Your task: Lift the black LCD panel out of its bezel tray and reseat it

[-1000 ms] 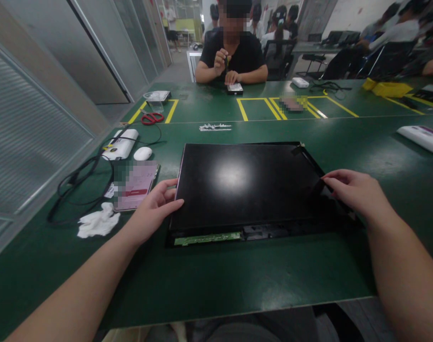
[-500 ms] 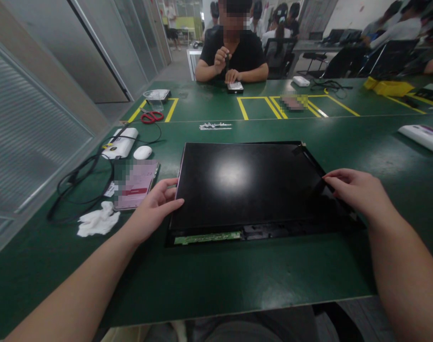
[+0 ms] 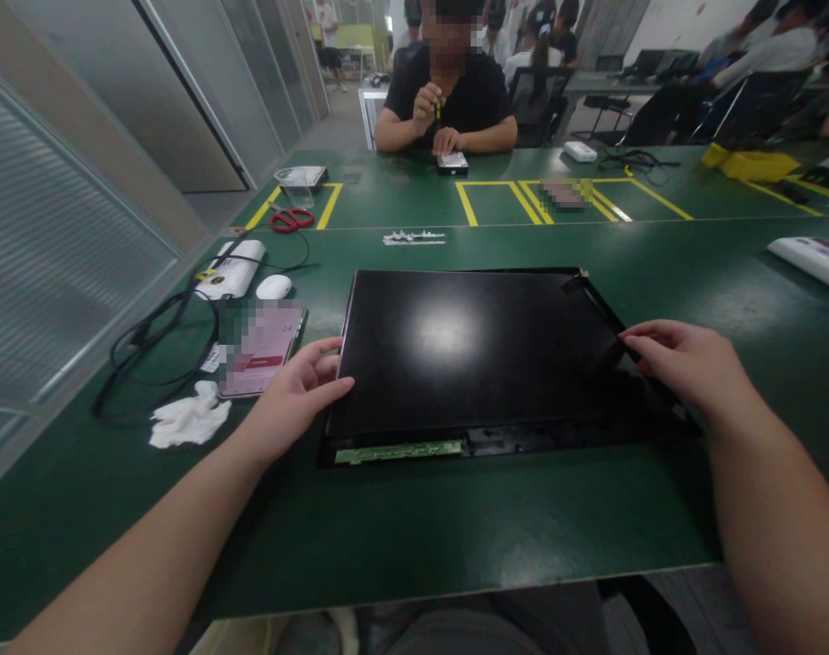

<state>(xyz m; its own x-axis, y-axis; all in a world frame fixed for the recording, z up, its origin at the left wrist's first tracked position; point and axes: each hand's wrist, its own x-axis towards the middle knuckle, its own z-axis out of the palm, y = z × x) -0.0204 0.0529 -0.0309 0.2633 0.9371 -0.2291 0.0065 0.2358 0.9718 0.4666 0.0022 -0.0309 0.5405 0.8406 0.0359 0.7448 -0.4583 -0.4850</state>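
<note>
A dark LCD screen panel (image 3: 469, 364) lies face up on a black frame (image 3: 557, 441), slightly askew so that the frame shows along the near and right sides. A narrow green circuit board (image 3: 397, 451) runs along the near left edge. My left hand (image 3: 301, 391) is closed on the panel's left edge, thumb on top and fingers at the side. At the right side, my right hand (image 3: 691, 364) pinches the edge with thumb and fingertips; whether panel, frame or both sit between them is hard to make out.
Left of the panel are a phone (image 3: 264, 350), crumpled tissue (image 3: 190, 417), a white mouse-like object (image 3: 274, 287), black cables (image 3: 134, 346) and red-handled scissors (image 3: 292, 220). White strips (image 3: 414, 238) lie beyond the panel. Across the green table (image 3: 455, 537), a person (image 3: 448, 100) handles a hard drive (image 3: 452, 162).
Both hands keep their places on the panel, which stays put on the table. The view has shifted very slightly. The person opposite has tilted the tool in their hand a little.
</note>
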